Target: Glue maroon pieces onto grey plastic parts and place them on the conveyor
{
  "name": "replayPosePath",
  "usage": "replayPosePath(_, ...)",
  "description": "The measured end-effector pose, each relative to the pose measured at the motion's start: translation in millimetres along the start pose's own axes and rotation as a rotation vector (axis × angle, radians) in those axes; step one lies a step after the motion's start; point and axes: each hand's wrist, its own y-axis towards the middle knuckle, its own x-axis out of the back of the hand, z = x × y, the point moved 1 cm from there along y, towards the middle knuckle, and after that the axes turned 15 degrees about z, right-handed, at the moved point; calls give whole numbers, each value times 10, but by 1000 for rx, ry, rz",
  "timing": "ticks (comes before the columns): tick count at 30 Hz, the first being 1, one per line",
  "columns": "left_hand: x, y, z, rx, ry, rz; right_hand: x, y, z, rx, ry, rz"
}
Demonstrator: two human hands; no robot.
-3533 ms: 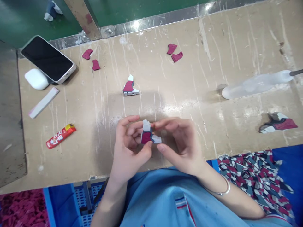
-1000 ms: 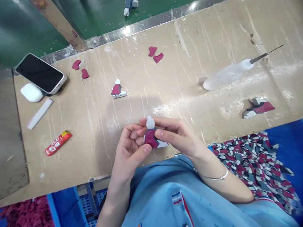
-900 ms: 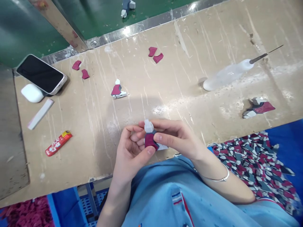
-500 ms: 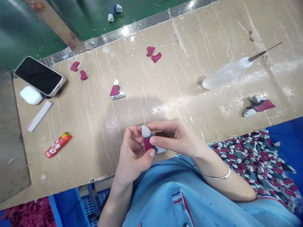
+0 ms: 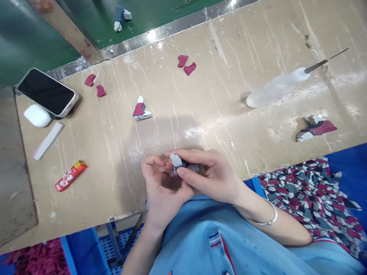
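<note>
Over the table's front edge, both hands meet around a small plastic part (image 5: 176,160) with a light grey tip, a dark blue-grey body and a bit of maroon. My right hand (image 5: 216,173) pinches it between thumb and fingers. Curled fingers of my left hand (image 5: 162,187) touch its left side, and the left thumb presses from below; the lower portion of the part is hidden by the hands. Beyond them on the table lies a similar maroon, grey and white part (image 5: 139,110). Another assembled part (image 5: 319,128) rests at the right.
Loose maroon pieces (image 5: 182,60) lie farther back. A white-handled pointed tool (image 5: 278,88) lies right. At left are a phone (image 5: 47,91), white case (image 5: 38,115), pale strip (image 5: 48,140) and red packet (image 5: 70,175). Blue bins hold maroon pieces (image 5: 40,259) and mixed parts (image 5: 309,198). A part (image 5: 122,18) sits on the green surface.
The held part has turned so its maroon face is mostly covered. My left thumb has shifted right, toward the right thumb. The part on the green surface has moved left.
</note>
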Motion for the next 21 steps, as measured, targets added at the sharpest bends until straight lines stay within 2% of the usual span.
replayPosePath(5, 80, 15, 7, -25, 69, 40, -49, 40, -74, 41, -45, -53)
replayPosePath(8, 67, 3, -18, 42, 83, -25, -59, 41, -117, 153, -48, -59)
replayPosePath(11, 28, 31, -6, 76, 138, 59, 53, -67, -145, 303, -221, -123)
replayPosePath(13, 26, 91, 17, 6, 193, 125, 205, -235, -158, 312, -430, -252)
replayPosePath(16, 107, 223, 42, -126, 258, 124, 522, -585, -192, 99, -716, -521)
replayPosePath(18, 198, 310, 44, -124, 273, 137, 758, -828, -217, -17, -894, -659)
replayPosePath(21, 301, 381, 5, -64, 284, 142, 1118, -1145, -246, -109, -1125, -908)
